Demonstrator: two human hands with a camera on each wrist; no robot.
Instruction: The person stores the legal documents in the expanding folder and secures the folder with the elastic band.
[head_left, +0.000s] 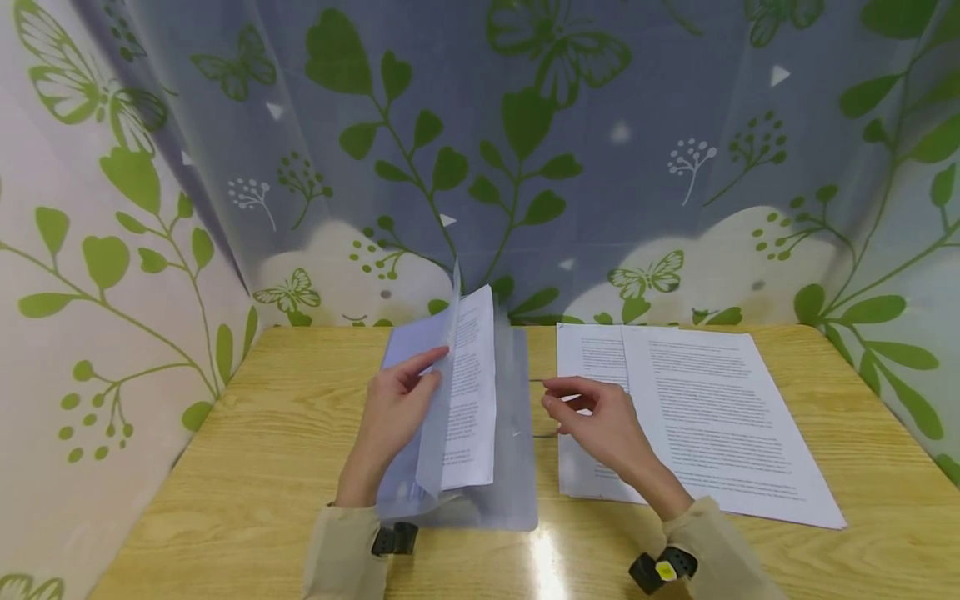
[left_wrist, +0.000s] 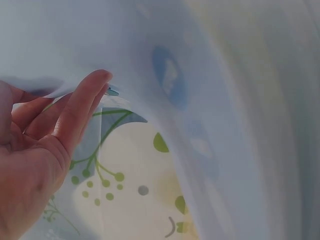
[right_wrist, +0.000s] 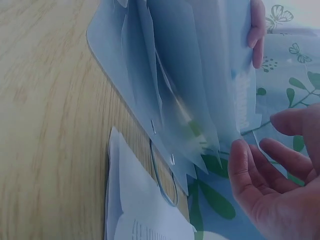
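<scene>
Left hand: your left hand (head_left: 397, 404) has its fingers extended, index and thumb slightly parted, fingertips touching the raised translucent leaves (head_left: 433, 450). Pinch or press, can't tell; the wrist view is hazy with plastic.
Right hand: your right hand (head_left: 600, 421) is loosely curled, a narrow gap between thumb and index, nothing held. It hovers between the folder and the loose papers.
Folder: blue-grey plastic folder (head_left: 519, 417), lying open on the tabletop (head_left: 255, 467), under and right of your left hand, left of your right hand. Leaves stand tilted near its middle; the bare right part lies flat.
Pockets: seen from the right wrist, several clear leaves fan apart, one behind another. Printed sheets (head_left: 472, 392) show upright against the raised leaves, text facing right.
Cord: thin elastic cord (head_left: 545, 436) loops out from the folder's right edge. Your right fingertips overlap it in the head view; the right wrist view shows them apart.
Loose papers: two printed stacks right of the folder, partly beneath your right hand in view. The right stack (head_left: 712, 408) overlaps the left stack (head_left: 581, 471).
Backdrop: leaf-and-butterfly curtain (head_left: 630, 167) behind the tabletop.
</scene>
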